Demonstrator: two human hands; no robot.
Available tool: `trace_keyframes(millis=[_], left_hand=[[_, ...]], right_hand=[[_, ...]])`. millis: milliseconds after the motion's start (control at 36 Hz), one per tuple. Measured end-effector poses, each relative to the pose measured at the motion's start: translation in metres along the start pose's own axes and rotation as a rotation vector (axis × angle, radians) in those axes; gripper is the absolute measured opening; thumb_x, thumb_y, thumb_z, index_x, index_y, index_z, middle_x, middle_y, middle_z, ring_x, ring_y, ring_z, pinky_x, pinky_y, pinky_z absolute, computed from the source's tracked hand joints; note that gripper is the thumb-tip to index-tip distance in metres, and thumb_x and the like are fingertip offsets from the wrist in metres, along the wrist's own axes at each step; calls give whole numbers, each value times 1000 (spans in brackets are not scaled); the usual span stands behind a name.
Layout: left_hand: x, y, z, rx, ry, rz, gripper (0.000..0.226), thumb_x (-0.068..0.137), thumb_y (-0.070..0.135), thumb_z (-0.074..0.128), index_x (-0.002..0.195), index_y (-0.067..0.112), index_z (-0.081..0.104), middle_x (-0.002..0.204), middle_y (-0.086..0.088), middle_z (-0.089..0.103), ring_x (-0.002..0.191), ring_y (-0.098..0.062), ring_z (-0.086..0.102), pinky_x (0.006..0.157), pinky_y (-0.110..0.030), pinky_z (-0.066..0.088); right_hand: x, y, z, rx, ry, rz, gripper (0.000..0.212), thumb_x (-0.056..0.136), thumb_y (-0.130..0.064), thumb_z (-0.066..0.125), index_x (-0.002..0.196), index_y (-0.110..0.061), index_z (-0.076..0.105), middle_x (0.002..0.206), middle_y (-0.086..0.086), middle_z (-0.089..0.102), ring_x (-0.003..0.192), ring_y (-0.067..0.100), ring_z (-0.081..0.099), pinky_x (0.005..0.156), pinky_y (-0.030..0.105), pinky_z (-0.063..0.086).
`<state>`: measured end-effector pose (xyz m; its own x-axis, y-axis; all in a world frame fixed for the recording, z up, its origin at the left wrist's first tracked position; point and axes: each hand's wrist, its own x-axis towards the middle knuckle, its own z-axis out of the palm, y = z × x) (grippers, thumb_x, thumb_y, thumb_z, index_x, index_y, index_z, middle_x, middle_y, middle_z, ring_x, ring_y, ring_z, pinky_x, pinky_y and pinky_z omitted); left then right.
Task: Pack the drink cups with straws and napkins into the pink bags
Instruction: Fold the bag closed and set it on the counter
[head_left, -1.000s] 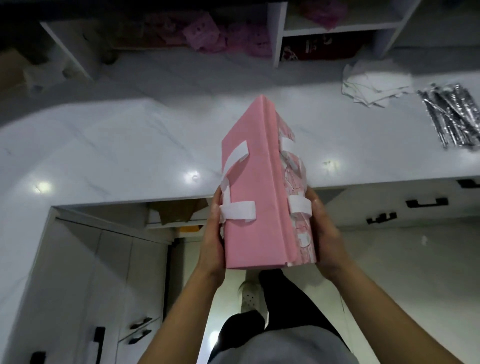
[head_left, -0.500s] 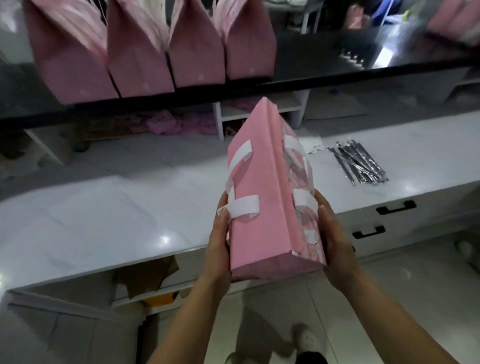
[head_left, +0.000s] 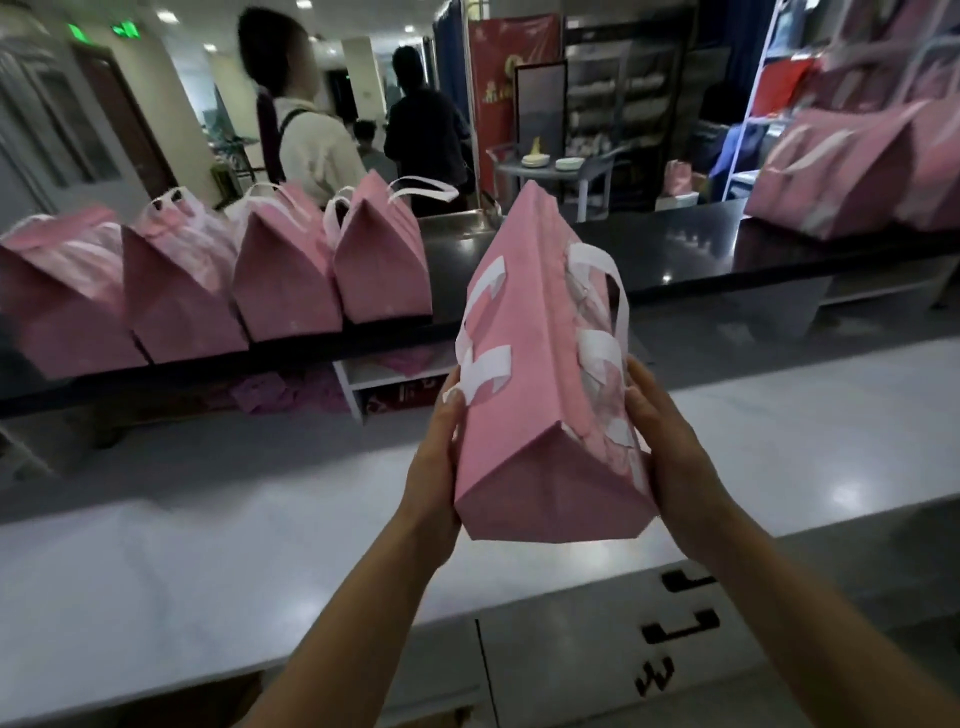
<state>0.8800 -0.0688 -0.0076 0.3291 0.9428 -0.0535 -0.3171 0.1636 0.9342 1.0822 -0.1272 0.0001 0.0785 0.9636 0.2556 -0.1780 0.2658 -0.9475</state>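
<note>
A closed pink bag (head_left: 524, 364) with white strap handles is held in the air, tilted with its folded top pointing away from me. My left hand (head_left: 434, 467) grips its left side, thumb on a white handle. My right hand (head_left: 675, 457) grips its right side near the base. The bag hangs above the white counter (head_left: 208, 545), in front of the dark raised counter (head_left: 701, 254). No cups, straws or napkins show; the bag's contents are hidden.
Several closed pink bags (head_left: 280, 275) stand in a row on the dark counter at the left, and more pink bags (head_left: 841, 176) at the far right. People (head_left: 311, 135) stand beyond it. Drawers with black handles (head_left: 680, 623) lie below the white counter.
My view has lifted from the floor and counter up to the raised dark counter. Both hands have carried the bag upward and forward, keeping the same hold.
</note>
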Motion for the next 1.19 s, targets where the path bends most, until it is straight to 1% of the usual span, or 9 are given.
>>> trace_keyframes(millis=[250,417,611,722,833,889,1056,1139,1194], left_hand=[[73,2,46,-60,110,-27,38,99,55,51,109,32,78,112,-4,76,97,-19,75,70,-30,60],[142,14,43,-70,133,-33,39,100,52,51,113,24,75,103,-6,78,88,-18,76,65,-29,59],[219,26,31,-182,93,-47,41,101,49,48,113,17,72,93,-10,79,79,-21,76,60,-31,60],[257,32,24,-222,108,-51,44,100,52,48,116,17,70,91,-12,78,75,-23,76,57,-33,59],[296,35,13,-227,155,-24,44,102,49,47,123,17,67,96,-11,78,80,-21,76,61,-32,60],[312,34,9,-208,163,-27,46,102,50,46,124,16,68,102,-12,78,86,-22,75,67,-34,61],[335,22,-2,-87,121,20,48,99,57,47,125,24,70,117,-10,74,108,-25,71,84,-38,60],[333,16,-12,38,94,134,53,98,59,49,141,29,57,132,-2,68,124,-21,62,100,-39,54],[328,16,-17,157,81,227,56,94,54,57,146,35,48,137,14,62,127,-6,58,98,-26,53]], right_hand=[[78,-2,-57,58,-30,15,45,101,-34,51,144,-22,46,134,3,64,114,20,66,83,30,57],[143,14,-71,-61,-26,-22,47,104,-37,45,150,-31,40,145,-7,53,126,10,58,90,21,52],[219,17,-68,-62,-102,4,43,100,-48,44,140,-36,50,142,-3,57,131,18,55,112,50,40],[256,19,-68,-102,-198,3,53,97,-47,45,148,-34,40,144,-11,55,133,14,52,109,42,46],[290,30,-70,-171,-227,8,110,63,-72,76,154,-35,28,154,-13,41,139,9,45,111,40,42],[302,42,-77,-185,-235,44,126,51,-69,84,156,-35,24,156,-11,37,137,11,46,108,39,45],[328,81,-95,-292,-187,7,102,64,-26,86,147,-53,33,134,-14,58,119,13,62,84,34,58],[343,87,-93,-301,-155,-2,98,62,-30,85,144,-54,36,131,-10,61,118,15,63,88,40,58],[352,92,-89,-280,-144,-1,99,61,-33,89,143,-52,38,130,-9,62,117,14,64,88,40,58]])
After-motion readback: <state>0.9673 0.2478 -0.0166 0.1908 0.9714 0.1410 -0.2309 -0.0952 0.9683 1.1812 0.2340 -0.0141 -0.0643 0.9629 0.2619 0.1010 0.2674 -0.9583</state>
